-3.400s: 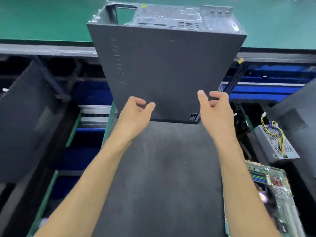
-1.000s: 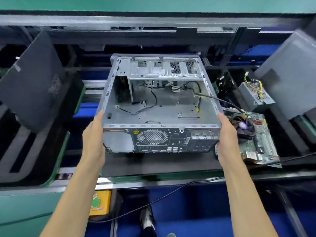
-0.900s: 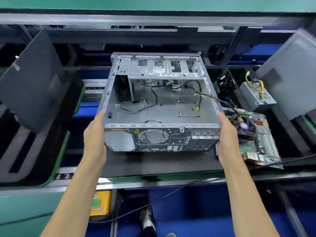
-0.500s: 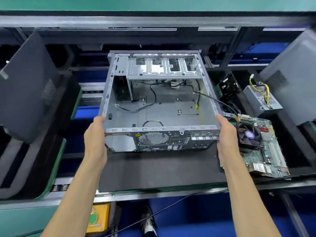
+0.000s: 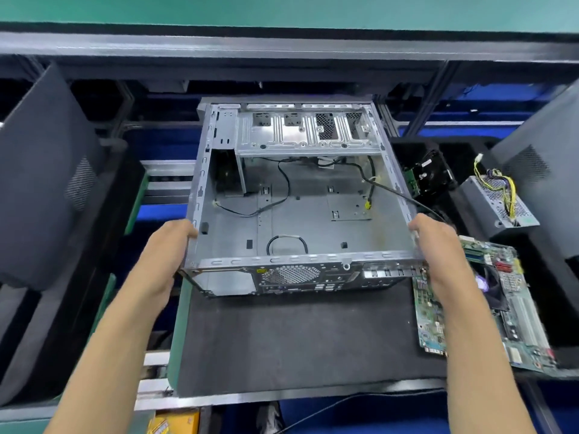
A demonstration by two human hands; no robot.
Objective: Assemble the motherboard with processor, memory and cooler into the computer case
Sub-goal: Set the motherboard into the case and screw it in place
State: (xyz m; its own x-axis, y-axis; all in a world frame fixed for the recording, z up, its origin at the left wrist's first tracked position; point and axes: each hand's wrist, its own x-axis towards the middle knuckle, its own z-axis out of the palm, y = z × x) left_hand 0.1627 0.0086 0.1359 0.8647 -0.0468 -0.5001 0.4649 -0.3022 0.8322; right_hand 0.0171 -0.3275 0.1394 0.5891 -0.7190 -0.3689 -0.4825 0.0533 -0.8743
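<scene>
Panel, dark grey perforated metal side cover (image 5: 47, 183), leans tilted at far left. Left hand (image 5: 163, 255) grips left wall of open grey steel computer case (image 5: 297, 214), fingers curled over rim. Case lies open side up on black foam mat (image 5: 297, 339), rear fan grille facing person, loose black cables inside. Right hand (image 5: 438, 245) clamps right wall likewise. Green motherboard with black cooler fan (image 5: 507, 308) lies just right of case, partly under right forearm. Silver power supply with yellow wires (image 5: 498, 198) sits farther right, behind board.

case (image 5: 313, 220) grey | mat (image 5: 297, 339) black | motherboard (image 5: 513, 324) green
</scene>
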